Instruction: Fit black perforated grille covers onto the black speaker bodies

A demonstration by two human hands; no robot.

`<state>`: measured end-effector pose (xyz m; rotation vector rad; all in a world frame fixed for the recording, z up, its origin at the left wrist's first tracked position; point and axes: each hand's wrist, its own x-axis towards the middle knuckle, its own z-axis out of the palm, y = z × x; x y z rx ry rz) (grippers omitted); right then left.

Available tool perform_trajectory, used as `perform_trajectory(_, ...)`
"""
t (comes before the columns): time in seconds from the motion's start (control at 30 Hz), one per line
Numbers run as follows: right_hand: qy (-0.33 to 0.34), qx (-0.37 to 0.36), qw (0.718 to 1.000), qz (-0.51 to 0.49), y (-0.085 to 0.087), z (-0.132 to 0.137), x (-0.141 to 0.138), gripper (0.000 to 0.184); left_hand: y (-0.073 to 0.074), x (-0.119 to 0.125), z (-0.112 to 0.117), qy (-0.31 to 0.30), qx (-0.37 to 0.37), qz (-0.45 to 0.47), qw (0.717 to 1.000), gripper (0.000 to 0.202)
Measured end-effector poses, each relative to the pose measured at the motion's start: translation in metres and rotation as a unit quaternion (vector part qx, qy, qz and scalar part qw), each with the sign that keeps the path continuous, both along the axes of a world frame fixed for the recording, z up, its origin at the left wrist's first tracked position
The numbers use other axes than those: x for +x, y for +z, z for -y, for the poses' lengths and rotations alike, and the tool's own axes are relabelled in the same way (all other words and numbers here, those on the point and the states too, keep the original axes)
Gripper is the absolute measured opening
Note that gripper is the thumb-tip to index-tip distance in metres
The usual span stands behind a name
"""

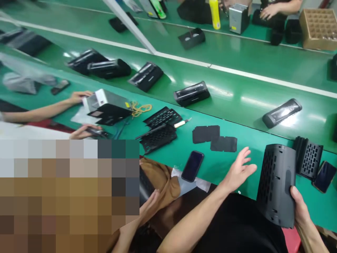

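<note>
Here's the right hand (pixel 300 207), fingers clamped on the lower right edge of the black shell (pixel 276 186), held upright at lower right, slots toward the left! The left hand (pixel 238 172), nothing in it, hovers just left of the shell, thumb and fingers apart. Above it, two dark sheets (pixel 223 144) overlap on the green tabletop (pixel 255 144); a phone (pixel 193 166) lies lower centre. Over to the right edge: a slotted panel (pixel 311 158), a second phone (pixel 325 176) beside it.
</note>
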<state>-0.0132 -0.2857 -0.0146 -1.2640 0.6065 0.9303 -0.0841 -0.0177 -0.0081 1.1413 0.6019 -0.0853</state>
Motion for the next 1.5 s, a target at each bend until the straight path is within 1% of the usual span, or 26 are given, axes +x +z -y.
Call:
perform_trajectory(0.03,0.012,0.015,1.0,-0.025,0.002,-0.005,0.007,0.046,-0.002,0.018,0.009,0.018,-0.049,0.018,0.998,0.118)
perform_trajectory(0.07,0.03,0.04,0.997,-0.054,0.005,-0.011,0.012,0.047,-0.004,0.033,0.017,0.027,-0.104,0.037,0.994,0.123)
perform_trajectory(0.1,0.053,0.072,0.993,-0.081,0.006,-0.017,0.018,0.05,-0.006,0.045,0.025,0.037,-0.154,0.049,0.986,0.122)
perform_trajectory(0.13,0.078,0.106,0.986,-0.103,0.007,-0.023,0.022,0.054,-0.009,0.053,0.031,0.055,-0.195,0.056,0.978,0.116)
perform_trajectory(0.17,0.101,0.136,0.978,-0.122,0.007,-0.029,0.025,0.059,-0.011,0.06,0.035,0.078,-0.223,0.058,0.97,0.108)
perform_trajectory(0.2,0.119,0.156,0.971,-0.135,0.005,-0.036,0.026,0.065,-0.013,0.064,0.038,0.105,-0.235,0.055,0.965,0.1)
perform_trajectory(0.27,0.134,0.173,0.965,-0.147,0.001,-0.048,0.027,0.078,-0.016,0.068,0.038,0.147,-0.216,0.043,0.964,0.09)
perform_trajectory(0.33,0.136,0.178,0.962,-0.154,-0.004,-0.057,0.028,0.089,-0.018,0.069,0.034,0.154,-0.163,0.03,0.974,0.084)
perform_trajectory(0.37,0.138,0.179,0.961,-0.16,-0.006,-0.059,0.029,0.091,-0.018,0.07,0.03,0.15,-0.132,0.021,0.98,0.082)
perform_trajectory(0.43,0.139,0.171,0.96,-0.175,-0.01,-0.06,0.032,0.088,-0.02,0.072,0.021,0.137,-0.073,0.002,0.988,0.083)
perform_trajectory(0.5,0.135,0.153,0.96,-0.19,-0.012,-0.058,0.035,0.082,-0.022,0.075,0.013,0.121,-0.025,-0.006,0.992,0.089)
perform_trajectory(0.6,0.116,0.13,0.964,-0.203,-0.015,-0.058,0.036,0.086,-0.026,0.081,0.003,0.101,0.033,-0.019,0.994,0.089)
perform_trajectory(0.67,0.102,0.122,0.966,-0.206,-0.016,-0.063,0.034,0.085,-0.03,0.084,0.0,0.097,0.046,-0.029,0.994,0.089)
perform_trajectory(0.73,0.093,0.118,0.967,-0.205,-0.016,-0.072,0.032,0.084,-0.032,0.086,-0.002,0.096,0.04,-0.034,0.994,0.094)
perform_trajectory(0.87,0.103,0.115,0.966,-0.206,-0.013,-0.086,0.031,0.09,-0.039,0.084,-0.004,0.091,0.034,-0.047,0.994,0.102)
perform_trajectory(0.93,0.114,0.092,0.974,-0.174,-0.013,-0.088,0.034,0.093,-0.044,0.083,-0.008,0.094,0.025,-0.057,0.994,0.101)
perform_trajectory(0.97,0.119,0.073,0.98,-0.144,-0.013,-0.089,0.036,0.091,-0.047,0.083,-0.011,0.099,0.019,-0.064,0.993,0.1)
perform_trajectory(1.03,0.126,0.033,0.989,-0.072,-0.016,-0.093,0.045,0.079,-0.053,0.086,-0.02,0.113,0.008,-0.075,0.991,0.099)
perform_trajectory(1.1,0.137,0.013,0.99,-0.017,-0.02,-0.105,0.06,0.062,-0.057,0.094,-0.033,0.131,0.004,-0.08,0.988,0.098)
perform_trajectory(1.13,0.143,0.012,0.99,0.003,-0.022,-0.114,0.07,0.058,-0.058,0.098,-0.041,0.14,0.003,-0.08,0.987,0.097)
perform_trajectory(1.2,0.154,0.007,0.987,0.045,-0.026,-0.141,0.1,0.057,-0.054,0.105,-0.053,0.161,0.012,-0.075,0.984,0.096)
perform_trajectory(1.27,0.157,-0.001,0.984,0.086,-0.03,-0.178,0.141,0.059,-0.048,0.105,-0.057,0.198,0.047,-0.058,0.977,0.092)
perform_trajectory(1.33,0.147,-0.014,0.981,0.124,-0.034,-0.219,0.187,0.053,-0.043,0.093,-0.049,0.231,0.09,-0.035,0.968,0.076)
perform_trajectory(1.37,0.139,-0.022,0.98,0.142,-0.037,-0.241,0.21,0.047,-0.043,0.083,-0.042,0.232,0.102,-0.03,0.967,0.064)
perform_trajectory(1.43,0.127,-0.045,0.976,0.169,-0.043,-0.279,0.25,0.039,-0.048,0.055,-0.023,0.211,0.109,-0.05,0.97,0.044)
perform_trajectory(1.5,0.122,-0.071,0.972,0.19,-0.05,-0.307,0.279,0.037,-0.058,0.024,-0.009,0.207,0.125,-0.113,0.964,0.036)
